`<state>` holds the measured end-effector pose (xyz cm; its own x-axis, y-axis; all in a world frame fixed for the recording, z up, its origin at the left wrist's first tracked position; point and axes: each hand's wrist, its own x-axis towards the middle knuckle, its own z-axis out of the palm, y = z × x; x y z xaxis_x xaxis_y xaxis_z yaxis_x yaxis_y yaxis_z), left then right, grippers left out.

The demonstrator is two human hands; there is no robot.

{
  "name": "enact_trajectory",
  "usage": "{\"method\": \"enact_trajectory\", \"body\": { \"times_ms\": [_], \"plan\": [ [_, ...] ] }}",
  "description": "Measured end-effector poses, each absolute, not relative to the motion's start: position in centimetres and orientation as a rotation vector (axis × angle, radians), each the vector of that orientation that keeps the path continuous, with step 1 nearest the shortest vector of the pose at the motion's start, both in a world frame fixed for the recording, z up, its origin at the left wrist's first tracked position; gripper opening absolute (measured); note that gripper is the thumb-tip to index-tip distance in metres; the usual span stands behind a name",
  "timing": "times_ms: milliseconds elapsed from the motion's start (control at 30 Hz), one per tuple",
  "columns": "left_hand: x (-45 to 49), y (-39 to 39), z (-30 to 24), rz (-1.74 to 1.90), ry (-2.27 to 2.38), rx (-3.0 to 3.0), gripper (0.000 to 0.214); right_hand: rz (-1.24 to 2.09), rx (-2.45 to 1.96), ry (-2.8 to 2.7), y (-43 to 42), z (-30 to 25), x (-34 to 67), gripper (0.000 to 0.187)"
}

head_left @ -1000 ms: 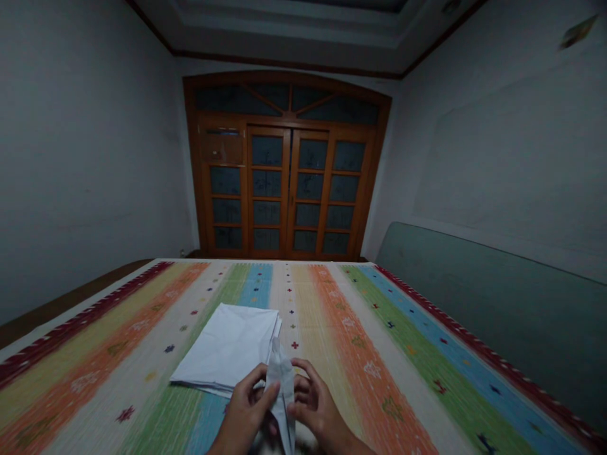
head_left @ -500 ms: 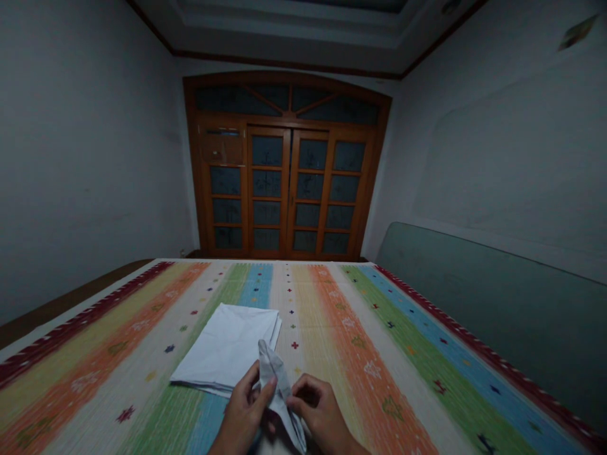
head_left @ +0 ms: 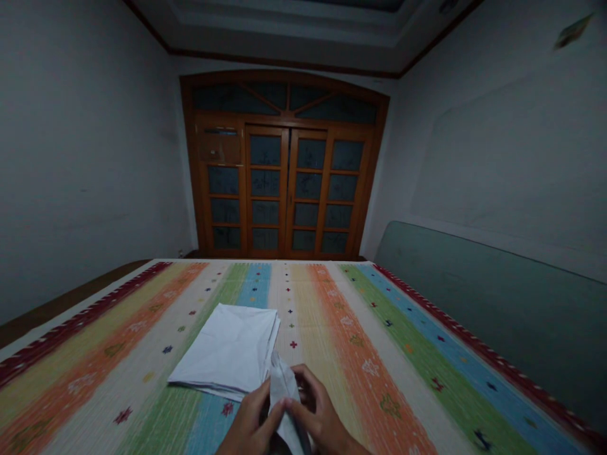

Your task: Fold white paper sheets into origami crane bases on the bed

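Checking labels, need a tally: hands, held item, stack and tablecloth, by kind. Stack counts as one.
Hands: 2 (left hand, right hand)
Folded white sheet, held: 1
Stack of white sheets: 1
Striped tablecloth: 1
Total: 5

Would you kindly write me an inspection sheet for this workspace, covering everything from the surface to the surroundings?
Surface: striped, patterned cloth, lying mostly flat.
Job's things: white folded piece held between the hands; white stack, layered at its edges, lying on the cloth ahead and to the left. Paper or fabric: cannot tell.
Clutter: nothing seen.
Hands: left hand and right hand both grip the folded piece, thumbs close together on its near side.
Cables: nothing seen.
Surroundings: wooden doors with panes ahead, greenish panel at right, pale walls, dim light.
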<state>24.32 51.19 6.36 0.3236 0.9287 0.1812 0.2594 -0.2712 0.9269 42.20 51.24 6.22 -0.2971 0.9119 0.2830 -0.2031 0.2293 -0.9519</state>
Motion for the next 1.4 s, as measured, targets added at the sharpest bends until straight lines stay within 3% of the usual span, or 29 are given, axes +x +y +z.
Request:
{"method": "enact_trajectory", "body": {
  "times_ms": [167, 367, 733, 1167, 1400],
  "plan": [
    [25.3, 51.1, 7.8, 1.035, 0.939, 1.584, 0.046, 1.363, -0.677, -1.293, 51.6, 5.8, 42.6, 0.044],
    [25.4, 51.3, 6.7, 1.11, 0.924, 1.318, 0.061, 1.433, -0.655, -1.178, 51.7, 5.9, 42.6, 0.046],
    [24.8, 51.3, 7.8, 1.227, 0.972, 1.396, 0.043, 1.262, -0.826, -1.223, 52.0, 5.4, 42.6, 0.053],
    [25.1, 50.8, 8.4, 1.22, 1.097, 1.629, 0.032, 1.07, -0.907, -1.24, 51.0, 6.3, 42.1, 0.027],
    [24.6, 51.5, 7.8, 1.263, 1.046, 1.527, 0.037, 1.078, -0.915, -1.262, 51.0, 6.2, 42.2, 0.032]
  ]
}}
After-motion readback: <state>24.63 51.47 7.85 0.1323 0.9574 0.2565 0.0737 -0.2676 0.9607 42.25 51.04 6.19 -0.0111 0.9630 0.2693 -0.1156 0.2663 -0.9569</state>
